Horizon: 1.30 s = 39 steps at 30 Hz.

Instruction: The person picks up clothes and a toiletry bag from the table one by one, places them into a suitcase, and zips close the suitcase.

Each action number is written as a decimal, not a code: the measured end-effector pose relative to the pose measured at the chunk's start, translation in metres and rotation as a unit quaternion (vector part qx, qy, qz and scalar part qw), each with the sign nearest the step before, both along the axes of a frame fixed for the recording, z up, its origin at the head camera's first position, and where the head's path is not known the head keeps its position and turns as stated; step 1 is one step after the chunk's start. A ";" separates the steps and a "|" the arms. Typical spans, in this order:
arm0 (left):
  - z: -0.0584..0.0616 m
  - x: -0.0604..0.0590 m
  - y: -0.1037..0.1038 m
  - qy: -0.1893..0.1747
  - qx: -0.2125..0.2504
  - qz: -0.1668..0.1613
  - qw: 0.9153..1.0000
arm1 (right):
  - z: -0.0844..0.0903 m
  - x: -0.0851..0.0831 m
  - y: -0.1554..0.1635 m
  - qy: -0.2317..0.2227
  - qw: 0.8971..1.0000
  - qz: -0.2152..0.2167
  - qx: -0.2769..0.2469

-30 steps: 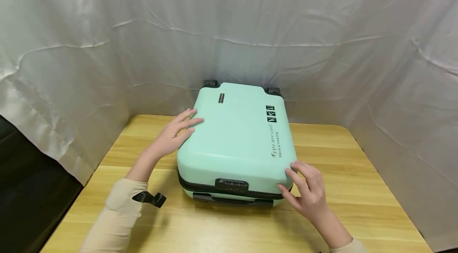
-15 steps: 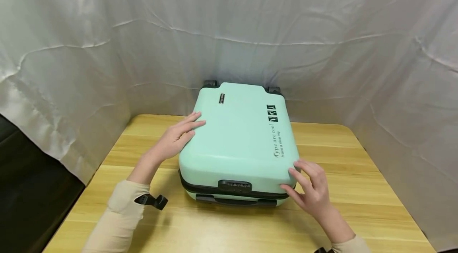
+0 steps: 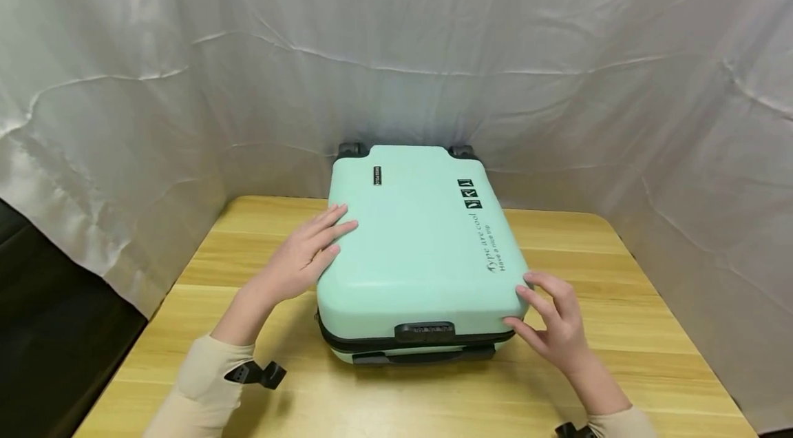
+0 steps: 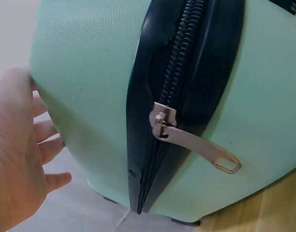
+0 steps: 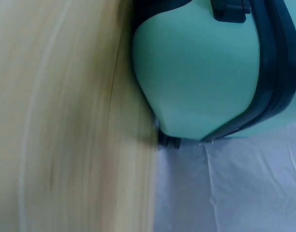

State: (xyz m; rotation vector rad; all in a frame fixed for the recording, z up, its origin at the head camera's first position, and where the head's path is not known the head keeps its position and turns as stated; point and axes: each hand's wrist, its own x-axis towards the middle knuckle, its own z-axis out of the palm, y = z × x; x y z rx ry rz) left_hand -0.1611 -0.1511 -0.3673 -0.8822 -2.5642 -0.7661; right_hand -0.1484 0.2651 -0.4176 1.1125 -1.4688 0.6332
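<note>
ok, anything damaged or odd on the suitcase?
On the suitcase, the black trim by the zipper looks wavy, not smooth, in the left wrist view. Can't confirm damage. Nothing else stands out.

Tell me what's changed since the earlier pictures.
The suitcase has turned: its near end swung right, its wheels slightly left. The right hand moved right with the near corner. The left hand stays on its left edge; the suitcase still lies flat.

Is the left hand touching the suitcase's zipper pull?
Apart. The left wrist view shows it: a stretch of green suitcase separates the left hand at its outer edge from the zipper pull on the black seam.
</note>
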 end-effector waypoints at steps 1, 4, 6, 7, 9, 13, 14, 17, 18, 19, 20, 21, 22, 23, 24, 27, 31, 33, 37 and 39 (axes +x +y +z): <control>0.000 0.002 0.001 0.005 -0.002 0.002 1.000 | 0.000 0.000 0.001 -0.001 1.000 0.002 0.000; -0.001 0.009 0.002 0.018 -0.004 0.002 1.000 | 0.001 -0.001 0.004 -0.006 1.000 0.006 0.002; -0.001 0.013 0.003 0.025 -0.006 0.003 1.000 | 0.001 -0.002 0.006 -0.010 1.000 0.007 0.001; -0.002 0.015 0.004 0.027 -0.008 0.004 1.000 | 0.001 -0.002 0.007 -0.013 1.000 0.007 0.001; -0.003 0.019 0.005 0.034 -0.009 0.004 0.999 | 0.000 -0.002 0.009 -0.021 1.000 0.008 0.000; -0.006 0.026 0.008 0.051 -0.011 0.007 0.999 | 0.000 -0.002 0.013 -0.039 0.999 0.012 -0.005; -0.007 0.028 0.008 0.056 -0.012 0.007 0.998 | 0.000 -0.002 0.013 -0.042 0.999 0.011 -0.008; -0.008 0.033 0.010 0.072 -0.009 0.001 0.997 | 0.000 -0.002 0.014 -0.050 0.999 0.008 -0.015; -0.009 0.034 0.010 0.077 -0.008 -0.002 0.997 | 0.000 -0.002 0.015 -0.052 0.998 0.006 -0.015; -0.009 0.035 0.010 0.081 -0.006 -0.004 0.997 | 0.001 -0.003 0.015 -0.054 0.998 0.004 -0.015; -0.010 0.037 0.010 0.085 -0.004 -0.007 0.996 | 0.000 -0.003 0.015 -0.055 0.998 0.001 -0.014; -0.011 0.038 0.010 0.091 -0.001 -0.010 0.996 | 0.000 -0.004 0.015 -0.057 0.998 -0.001 -0.013; -0.012 0.039 0.010 0.096 0.001 -0.012 0.995 | 0.000 -0.004 0.016 -0.058 0.998 -0.004 -0.010; -0.012 0.040 0.011 0.101 0.002 -0.014 0.995 | 0.000 -0.005 0.017 -0.060 0.998 -0.007 -0.008; -0.013 0.042 0.011 0.106 0.002 -0.016 0.994 | 0.000 -0.006 0.018 -0.063 0.998 -0.009 -0.007; -0.015 0.044 0.013 0.124 0.005 -0.023 0.992 | 0.000 -0.010 0.021 -0.069 0.997 -0.016 -0.005; -0.017 0.046 0.017 0.148 0.011 -0.031 0.988 | -0.001 -0.016 0.027 -0.078 0.997 -0.023 -0.002; -0.017 0.047 0.019 0.156 0.013 -0.034 0.987 | -0.001 -0.020 0.031 -0.080 0.996 -0.027 0.002; -0.017 0.048 0.024 0.171 0.010 -0.038 0.985 | -0.002 -0.026 0.037 -0.090 0.995 -0.039 0.010; -0.017 0.047 0.025 0.182 0.007 -0.040 0.982 | -0.002 -0.029 0.040 -0.095 0.994 -0.046 0.014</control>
